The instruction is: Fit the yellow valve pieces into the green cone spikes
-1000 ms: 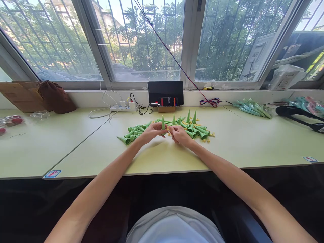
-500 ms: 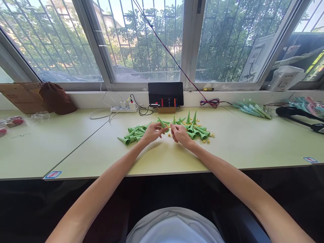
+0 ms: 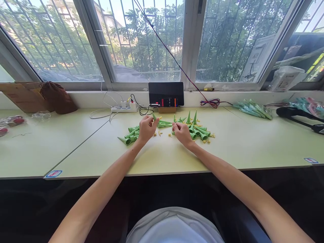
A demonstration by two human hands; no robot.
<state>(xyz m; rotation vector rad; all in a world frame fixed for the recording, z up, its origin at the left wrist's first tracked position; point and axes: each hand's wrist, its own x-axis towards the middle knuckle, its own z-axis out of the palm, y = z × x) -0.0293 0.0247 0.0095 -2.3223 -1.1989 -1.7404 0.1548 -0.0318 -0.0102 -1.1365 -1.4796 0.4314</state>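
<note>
Head cam looks fwd/down at desk (image 3: 162, 158).

Cones (image 3: 194, 118) are green, the small pieces (image 3: 160, 133) apparently yellow.

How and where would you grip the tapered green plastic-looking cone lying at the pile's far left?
I'd probably pinch the tapered green plastic-looking cone across mid-body, coming from above and the left. It lies on its side, narrow tip pointing left, away from the other green cones; its wide open mouth sits nearer them.
</note>
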